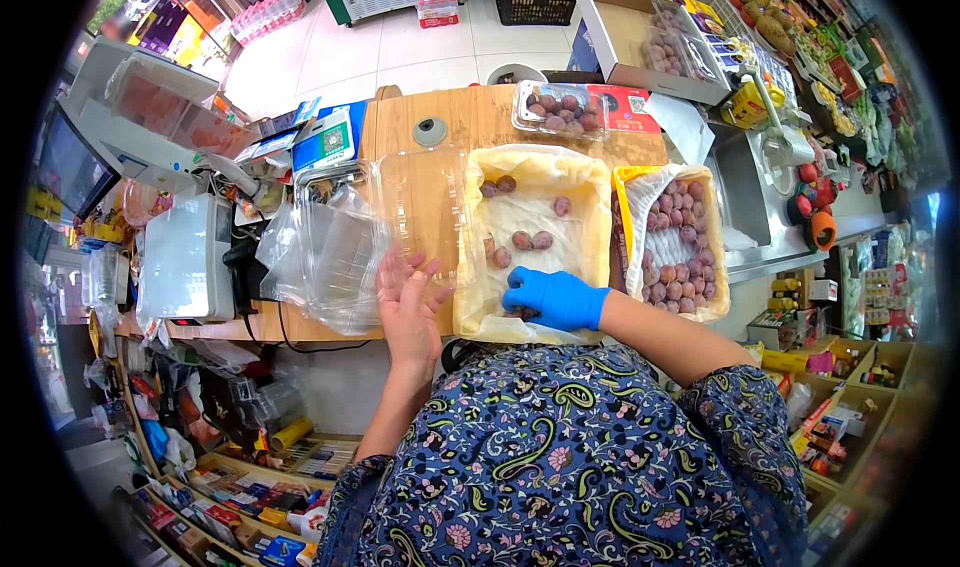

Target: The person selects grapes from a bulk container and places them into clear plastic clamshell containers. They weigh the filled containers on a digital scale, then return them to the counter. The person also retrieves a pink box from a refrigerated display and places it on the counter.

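My right hand, in a blue glove, reaches into a box lined with yellowish paper. Its fingers are curled over some plums at the near edge, partly hidden under the glove. Several other plums lie scattered on the white liner. My bare left hand is beside the box, palm up, fingers apart, at the near end of an open clear plastic clamshell container. Whether its fingertips touch the plastic is hard to tell. No plums show in this container.
Right of the lined box stands a second box with many plums. A filled clamshell sits at the table's far side. Clear bags, a barcode scanner and a white device are left. A metal sink is right.
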`<action>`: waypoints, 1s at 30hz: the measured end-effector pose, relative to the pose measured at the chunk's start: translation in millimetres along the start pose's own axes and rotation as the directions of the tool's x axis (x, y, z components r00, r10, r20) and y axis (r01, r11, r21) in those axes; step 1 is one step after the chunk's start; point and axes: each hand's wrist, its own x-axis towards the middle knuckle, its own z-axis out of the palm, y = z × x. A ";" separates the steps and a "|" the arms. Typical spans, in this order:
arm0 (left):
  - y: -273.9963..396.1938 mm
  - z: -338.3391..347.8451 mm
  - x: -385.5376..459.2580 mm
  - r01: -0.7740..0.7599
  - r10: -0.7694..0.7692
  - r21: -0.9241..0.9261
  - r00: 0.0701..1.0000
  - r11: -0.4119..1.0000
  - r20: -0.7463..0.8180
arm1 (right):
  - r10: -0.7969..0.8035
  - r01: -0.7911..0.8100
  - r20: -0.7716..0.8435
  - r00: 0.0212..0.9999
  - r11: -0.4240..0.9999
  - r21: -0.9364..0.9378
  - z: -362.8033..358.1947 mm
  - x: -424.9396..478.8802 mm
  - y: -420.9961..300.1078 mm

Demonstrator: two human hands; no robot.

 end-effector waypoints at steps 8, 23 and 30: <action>0.7 4.2 -6.8 -0.002 0.002 0.019 1.000 1.000 0.002 | -0.010 0.010 -0.008 1.000 1.000 -0.008 2.8 1.0 0.0; -1.3 8.1 -13.7 0.018 -0.018 0.043 1.000 0.999 -0.004 | 0.198 -0.334 0.279 0.940 0.701 0.630 -28.2 0.1 23.2; -9.8 0.9 -15.7 0.010 -0.012 0.055 0.999 0.998 0.039 | 0.209 -0.249 0.159 0.965 0.530 0.811 -71.8 -15.0 3.8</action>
